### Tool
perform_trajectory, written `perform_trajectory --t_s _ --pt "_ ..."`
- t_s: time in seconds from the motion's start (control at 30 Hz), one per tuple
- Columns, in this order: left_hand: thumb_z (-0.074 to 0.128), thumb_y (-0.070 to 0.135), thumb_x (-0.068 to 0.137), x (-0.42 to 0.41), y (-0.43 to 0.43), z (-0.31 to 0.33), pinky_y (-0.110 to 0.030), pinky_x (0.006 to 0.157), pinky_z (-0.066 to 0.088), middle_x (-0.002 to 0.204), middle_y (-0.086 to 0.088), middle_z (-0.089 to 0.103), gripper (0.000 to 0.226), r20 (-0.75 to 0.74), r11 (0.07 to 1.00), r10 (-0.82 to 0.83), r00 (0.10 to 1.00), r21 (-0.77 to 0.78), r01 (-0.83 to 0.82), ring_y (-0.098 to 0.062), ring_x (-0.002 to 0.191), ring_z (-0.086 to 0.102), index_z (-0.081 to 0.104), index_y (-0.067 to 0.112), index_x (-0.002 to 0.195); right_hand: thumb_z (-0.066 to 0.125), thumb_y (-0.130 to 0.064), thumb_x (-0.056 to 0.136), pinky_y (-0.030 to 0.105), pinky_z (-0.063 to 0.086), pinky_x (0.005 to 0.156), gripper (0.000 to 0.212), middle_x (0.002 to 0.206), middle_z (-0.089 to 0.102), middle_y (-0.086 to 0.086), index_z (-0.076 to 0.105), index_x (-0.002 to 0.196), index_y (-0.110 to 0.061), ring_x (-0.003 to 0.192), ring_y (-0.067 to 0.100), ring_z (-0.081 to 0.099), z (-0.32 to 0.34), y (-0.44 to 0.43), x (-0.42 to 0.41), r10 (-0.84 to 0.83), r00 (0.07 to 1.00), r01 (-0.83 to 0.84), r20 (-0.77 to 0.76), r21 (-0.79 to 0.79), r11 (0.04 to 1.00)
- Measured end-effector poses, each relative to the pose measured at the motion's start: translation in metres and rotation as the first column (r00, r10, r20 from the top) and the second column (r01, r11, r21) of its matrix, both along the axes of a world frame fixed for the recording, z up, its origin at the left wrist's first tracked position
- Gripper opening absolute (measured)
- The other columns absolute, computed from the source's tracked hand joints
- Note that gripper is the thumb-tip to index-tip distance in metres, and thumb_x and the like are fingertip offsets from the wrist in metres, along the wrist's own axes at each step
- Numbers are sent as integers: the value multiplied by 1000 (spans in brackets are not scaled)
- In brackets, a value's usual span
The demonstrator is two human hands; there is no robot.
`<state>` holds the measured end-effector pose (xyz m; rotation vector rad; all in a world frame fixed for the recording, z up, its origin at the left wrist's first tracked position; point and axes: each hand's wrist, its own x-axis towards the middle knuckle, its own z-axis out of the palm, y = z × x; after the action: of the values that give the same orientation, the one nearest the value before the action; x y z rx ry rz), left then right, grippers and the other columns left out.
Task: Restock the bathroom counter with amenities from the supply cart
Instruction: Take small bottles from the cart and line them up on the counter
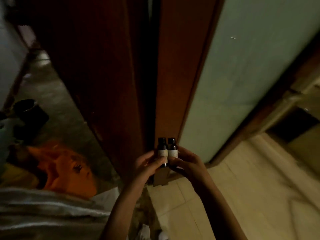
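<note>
1. Dark brown bottles, glass or plastic (too dim to tell which): the left bottle (162, 152) and the right bottle (172, 151). Each has a black cap and a pale label. They are upright and touching side by side, in the air in front of a reddish wooden door frame (173, 84).
2. The left hand (147, 164) grips the left bottle and the right hand (188, 163) grips the right one. The fingers (160, 160) curl round the lower bodies with the thumbs laid across the labels, and the caps stand free above.
3. Bottles this small should be light and stiff, with smooth, rather slippery walls. The paper label probably offers the better friction.
4. The best hold is likely round the middle, on the label. Pinching the cap might loosen it.
5. If they are glass, a drop onto the tiled floor (225, 196) below could break them, so one bottle per hand seems prudent.
6. Folded pale towels (52, 210) and an orange cloth (65, 168) lie at the lower left, and a frosted panel (242, 75) stands to the right. I cannot pick out the bathroom surface with any certainty.
</note>
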<state>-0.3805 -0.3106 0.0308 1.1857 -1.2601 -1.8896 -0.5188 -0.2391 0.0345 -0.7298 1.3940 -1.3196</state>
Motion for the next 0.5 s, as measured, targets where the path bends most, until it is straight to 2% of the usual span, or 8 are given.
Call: perform_trajectory --t_s 0.07,0.17,0.23,0.3,0.4,0.5 --pt "68 2 80 -20 0 -2 -17 63 54 77 7 75 25 -1 994 -112 994 -7 112 2 67 68 65 26 79 64 -2 87 29 55 87 43 111 72 7 61 126 -19 104 23 68 -3 13 -14 -66 998 66 -15 10 998" --pt "65 2 84 -46 3 -3 -9 56 49 64 15 70 27 -21 965 -264 964 -19 263 9 60 64 60 28 78 68 -1 83 29 55 85 49 112 71 8 61 128 -19 105 23 67 -7 32 -31 -186 982 187 -41 17 982" --pt "69 11 79 -63 6 -1 -12 63 51 74 15 73 19 -18 929 -370 929 -32 369 5 76 68 65 28 86 68 -2 82 29 55 84 50 113 71 8 61 128 -20 106 23 66 -5 46 -40 -254 966 255 -56 19 967" --pt "71 24 71 -81 7 -2 -21 76 52 97 5 75 29 -21 867 -499 867 -36 498 -10 98 69 69 26 100 69 -9 78 33 55 87 53 114 70 7 60 129 -21 106 22 66 -1 60 -49 -334 941 336 -55 21 942" --pt "68 17 78 -112 12 -2 -20 77 54 104 -1 74 30 -37 782 -624 781 -34 623 -13 97 69 69 20 108 68 -13 74 34 56 88 55 113 71 5 61 127 -23 106 23 67 4 82 -63 -451 891 453 -53 18 892" --pt "66 11 81 -145 26 0 -25 87 54 104 -4 74 30 -40 674 -738 673 -59 736 -17 99 69 68 15 111 69 -7 81 29 56 83 47 111 71 5 62 124 -26 104 22 67 4 107 -77 -561 827 562 -47 20 827"
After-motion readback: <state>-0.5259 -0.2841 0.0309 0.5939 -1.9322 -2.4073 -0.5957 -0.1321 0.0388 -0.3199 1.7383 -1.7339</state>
